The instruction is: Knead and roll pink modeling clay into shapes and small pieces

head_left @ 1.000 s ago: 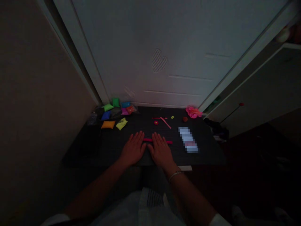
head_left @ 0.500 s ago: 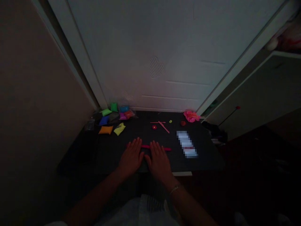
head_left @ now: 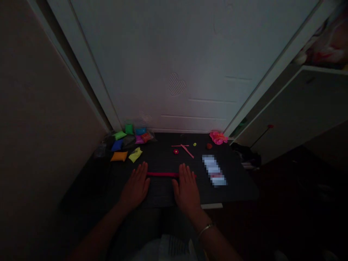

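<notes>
A long, thin pinkish-red roll of what looks like modelling clay (head_left: 162, 174) lies crosswise on the dark table (head_left: 160, 195). My left hand (head_left: 136, 185) rests flat over its left end, fingers stretched forward. Flat on the roll near its right end is my right hand (head_left: 187, 188), with a short tip of clay showing past the fingers. Neither hand grips anything. Beyond the roll sit a small red piece with a pale centre (head_left: 176, 152), a pink flat tool (head_left: 187, 151) and a thin pink stick (head_left: 179, 145).
Several coloured packets, among them an orange packet (head_left: 119, 156) and a yellow packet (head_left: 135, 154), lie at the back left. On the right are a blurred-out phone-shaped object (head_left: 214, 170), a pink flower (head_left: 218, 137) and a dark red lump (head_left: 209, 146). A white door (head_left: 152, 65) stands behind the table.
My hands have moved apart along the roll, the left hand shifting left and the right hand slightly right. More of the roll shows between them. The view has tilted slightly.
</notes>
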The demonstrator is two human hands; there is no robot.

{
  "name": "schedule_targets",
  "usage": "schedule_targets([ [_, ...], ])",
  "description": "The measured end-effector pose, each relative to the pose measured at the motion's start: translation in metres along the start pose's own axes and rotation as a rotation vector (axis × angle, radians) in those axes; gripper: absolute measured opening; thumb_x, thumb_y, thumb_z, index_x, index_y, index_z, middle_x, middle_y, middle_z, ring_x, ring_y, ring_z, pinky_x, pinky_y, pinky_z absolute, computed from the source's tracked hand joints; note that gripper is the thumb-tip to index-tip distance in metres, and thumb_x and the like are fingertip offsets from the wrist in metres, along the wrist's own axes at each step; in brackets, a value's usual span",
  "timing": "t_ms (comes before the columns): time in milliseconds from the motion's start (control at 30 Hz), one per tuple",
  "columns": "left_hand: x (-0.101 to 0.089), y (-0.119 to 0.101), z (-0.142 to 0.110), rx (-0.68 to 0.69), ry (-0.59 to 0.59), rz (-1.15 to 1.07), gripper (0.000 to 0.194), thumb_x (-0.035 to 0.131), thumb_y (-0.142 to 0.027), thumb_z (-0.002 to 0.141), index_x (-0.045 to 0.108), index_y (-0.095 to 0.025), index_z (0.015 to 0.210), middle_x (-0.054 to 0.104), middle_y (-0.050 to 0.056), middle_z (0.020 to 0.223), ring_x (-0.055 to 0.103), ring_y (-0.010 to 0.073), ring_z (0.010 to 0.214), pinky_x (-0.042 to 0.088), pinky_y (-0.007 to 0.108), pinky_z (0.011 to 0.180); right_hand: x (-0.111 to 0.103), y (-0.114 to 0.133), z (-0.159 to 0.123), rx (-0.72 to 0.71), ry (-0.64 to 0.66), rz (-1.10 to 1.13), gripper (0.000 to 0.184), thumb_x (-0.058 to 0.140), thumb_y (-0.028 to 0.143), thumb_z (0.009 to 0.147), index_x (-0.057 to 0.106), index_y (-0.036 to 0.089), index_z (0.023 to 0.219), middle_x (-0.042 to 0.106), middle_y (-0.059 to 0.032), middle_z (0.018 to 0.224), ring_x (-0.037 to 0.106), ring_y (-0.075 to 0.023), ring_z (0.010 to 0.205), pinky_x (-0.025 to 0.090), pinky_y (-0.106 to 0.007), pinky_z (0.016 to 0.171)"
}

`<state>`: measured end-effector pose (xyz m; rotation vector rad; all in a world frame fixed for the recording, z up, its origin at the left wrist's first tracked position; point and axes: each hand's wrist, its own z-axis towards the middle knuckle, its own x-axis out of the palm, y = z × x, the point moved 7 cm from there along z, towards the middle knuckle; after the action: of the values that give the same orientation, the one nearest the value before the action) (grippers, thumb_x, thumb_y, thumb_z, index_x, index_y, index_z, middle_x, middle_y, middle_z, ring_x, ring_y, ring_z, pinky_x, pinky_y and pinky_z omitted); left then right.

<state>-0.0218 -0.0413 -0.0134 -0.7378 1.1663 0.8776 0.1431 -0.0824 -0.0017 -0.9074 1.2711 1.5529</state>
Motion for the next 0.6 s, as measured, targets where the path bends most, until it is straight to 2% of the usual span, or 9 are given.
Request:
schedule_targets([
  [67,0.0,0.003,-0.003,0.015,-0.005,0.002,0.053,0.025,-0.03,0.088,0.025,-0.003,0.134,0.031,0.017,0.139,0.028,0.0243,0.128,0.031,0.042,0.101,0.003,0.01,-0.004,-0.038,0.006,0.0,0.057,0.028,0.041,0.089,0.027,0.008,0.135,0.024,-0.012,0.142,0.017,-0.0251,0.132,0.016,-0.044,0.106],
  [167,0.005,-0.009,0.0,0.105,0.027,-0.012,0.052,0.027,-0.03,0.088,0.026,-0.008,0.134,0.031,0.013,0.14,0.028,0.0222,0.128,0.03,0.04,0.102,0.014,0.024,0.008,-0.104,0.069,0.011,0.058,0.029,0.044,0.088,0.03,0.009,0.134,0.028,-0.0117,0.141,0.021,-0.0243,0.131,0.016,-0.042,0.106],
  [267,0.008,-0.019,0.005,0.116,0.038,-0.019,0.05,0.029,-0.03,0.087,0.03,-0.01,0.133,0.033,0.012,0.139,0.03,0.0224,0.128,0.03,0.041,0.102,0.021,0.023,0.029,-0.089,0.106,0.003,0.058,0.03,0.044,0.088,0.032,0.006,0.132,0.033,-0.0143,0.138,0.026,-0.0253,0.129,0.016,-0.042,0.106],
  [333,0.008,-0.021,0.006,0.102,0.033,-0.019,0.05,0.031,-0.03,0.087,0.033,-0.01,0.132,0.034,0.012,0.139,0.031,0.0231,0.127,0.031,0.041,0.101,0.022,0.02,0.032,-0.087,0.112,0.003,0.058,0.029,0.044,0.089,0.034,0.005,0.132,0.035,-0.0144,0.137,0.028,-0.0254,0.128,0.016,-0.042,0.106],
  [500,0.002,-0.023,0.002,0.136,0.03,-0.026,0.045,0.028,-0.026,0.087,0.042,-0.012,0.127,0.043,0.009,0.134,0.04,0.0216,0.122,0.03,0.042,0.101,0.022,0.024,-0.003,-0.142,0.083,0.014,0.06,0.029,0.046,0.088,0.029,0.009,0.134,0.03,-0.0112,0.14,0.023,-0.0246,0.13,0.016,-0.04,0.107],
  [600,-0.002,-0.022,0.002,0.117,0.006,-0.033,0.044,0.028,-0.025,0.086,0.047,-0.011,0.123,0.048,0.01,0.129,0.044,0.0225,0.119,0.03,0.044,0.101,0.024,0.027,-0.008,-0.12,0.087,0.012,0.061,0.029,0.048,0.087,0.029,0.008,0.134,0.031,-0.012,0.14,0.023,-0.0246,0.13,0.016,-0.041,0.106],
])
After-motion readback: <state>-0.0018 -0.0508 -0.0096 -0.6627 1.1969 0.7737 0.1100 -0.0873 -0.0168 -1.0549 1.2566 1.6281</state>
